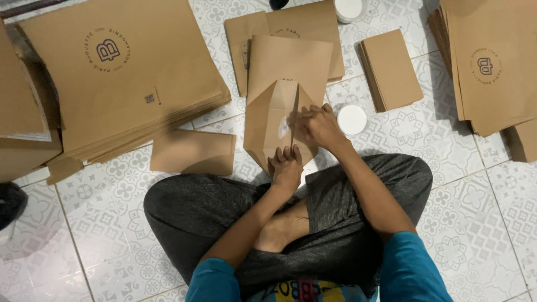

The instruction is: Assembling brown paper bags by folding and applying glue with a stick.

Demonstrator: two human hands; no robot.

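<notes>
Person sat cross-legged on patterned tile floor (481,223). Half-folded brown paper bag (274,120) lay on floor just ahead of knees, bottom flaps opened to diamond shape.

Left hand (286,166) pressed flat on bag's near point, fingers extended, grasping nothing. Right hand (321,127) had fingers bunched at white glue smear (283,128) on flap; whether they pinched anything, cannot tell.

Step judged: gluing bottom fold. Next move calls for flaps folded over, pressed firm.

Kraft paper matte, stiff, crisp creases. Round white glue tub (352,119) beside right hand. Flat sheet stack (123,72) to left.
</notes>
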